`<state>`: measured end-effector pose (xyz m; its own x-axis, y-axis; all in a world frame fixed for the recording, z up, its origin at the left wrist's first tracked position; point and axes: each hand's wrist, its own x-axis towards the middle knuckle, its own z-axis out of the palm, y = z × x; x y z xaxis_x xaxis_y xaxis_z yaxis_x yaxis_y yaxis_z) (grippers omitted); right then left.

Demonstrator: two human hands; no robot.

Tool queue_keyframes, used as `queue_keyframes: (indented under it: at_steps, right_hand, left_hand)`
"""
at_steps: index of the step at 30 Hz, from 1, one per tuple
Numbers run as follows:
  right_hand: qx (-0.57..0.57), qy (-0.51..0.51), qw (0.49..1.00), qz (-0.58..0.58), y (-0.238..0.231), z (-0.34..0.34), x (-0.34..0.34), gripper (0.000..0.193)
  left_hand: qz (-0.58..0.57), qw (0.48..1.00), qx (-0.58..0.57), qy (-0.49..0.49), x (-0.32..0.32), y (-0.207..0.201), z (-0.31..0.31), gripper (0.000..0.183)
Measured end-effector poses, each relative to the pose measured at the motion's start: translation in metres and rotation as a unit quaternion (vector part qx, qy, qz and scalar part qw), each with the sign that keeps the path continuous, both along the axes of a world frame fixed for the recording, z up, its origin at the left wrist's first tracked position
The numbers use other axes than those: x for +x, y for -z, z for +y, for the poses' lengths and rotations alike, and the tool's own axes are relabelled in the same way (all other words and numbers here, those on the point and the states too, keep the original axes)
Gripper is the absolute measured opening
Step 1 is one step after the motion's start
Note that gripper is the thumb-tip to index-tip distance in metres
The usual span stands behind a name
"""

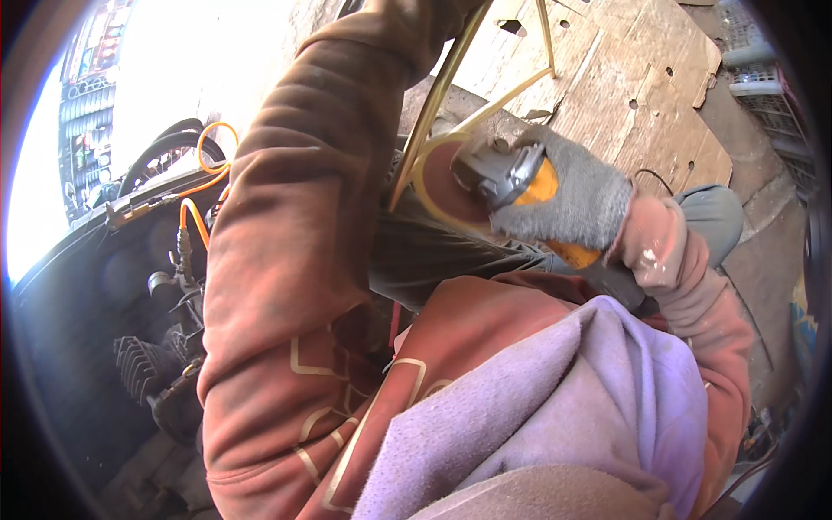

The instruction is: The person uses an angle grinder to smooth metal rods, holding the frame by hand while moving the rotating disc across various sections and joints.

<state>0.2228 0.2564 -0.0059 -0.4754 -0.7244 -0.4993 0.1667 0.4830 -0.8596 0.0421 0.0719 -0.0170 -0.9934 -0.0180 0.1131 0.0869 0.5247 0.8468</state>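
My right hand [576, 186], in a grey knitted glove, is closed around an angle grinder [539, 184] with an orange body and a grey metal head. Its round brown disc [451, 186] faces left, its rim close to a thin gold-coloured metal bar [442, 95]; whether they touch I cannot tell. A second gold bar [507, 100] runs from near the disc up to a corner with another bar. My left arm [303, 173], in a reddish-brown sleeve, stretches up past the top edge, where its hand is out of view. Below the disc lies my dark trouser leg [442, 260].
A worn, holed brown sheet [624, 78] lies on the floor ahead. To the left are a dark compressor-like machine [152, 364] and an orange hose [195, 217]. Plastic crates [763, 95] stand at the far right. A lilac cloth [555, 390] hangs over my chest.
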Motion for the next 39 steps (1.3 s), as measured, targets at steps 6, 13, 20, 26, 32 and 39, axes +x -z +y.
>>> queue_keyframes:
  at_steps: [6,13,20,26,32,39]
  right_hand:
    - [-0.086,0.1,0.979,-0.156,0.007,0.006,0.007,0.073]
    - [-0.067,0.052,0.996,-0.021,0.028,0.002,0.026,0.087]
    - [-0.075,0.125,0.986,-0.081,0.043,-0.004,0.017,0.082]
    - [-0.095,0.073,0.992,0.027,0.03,-0.012,0.03,0.075]
    - [-0.085,0.109,0.99,0.033,0.047,-0.011,0.025,0.077]
    - [-0.064,0.093,0.992,0.056,0.041,-0.015,0.019,0.072]
  left_hand:
    - [-0.021,0.983,0.178,-0.028,-0.018,0.02,-0.013,0.02]
    - [-0.042,0.988,0.145,-0.02,-0.01,0.019,-0.018,0.02]
    - [-0.043,0.993,0.11,-0.015,-0.01,0.017,-0.02,0.021]
    - [-0.042,0.995,0.088,-0.023,-0.006,0.018,-0.028,0.021]
    - [-0.043,0.995,0.085,-0.025,-0.01,0.021,-0.031,0.021]
    - [-0.045,0.996,0.064,-0.033,-0.004,0.023,-0.038,0.022]
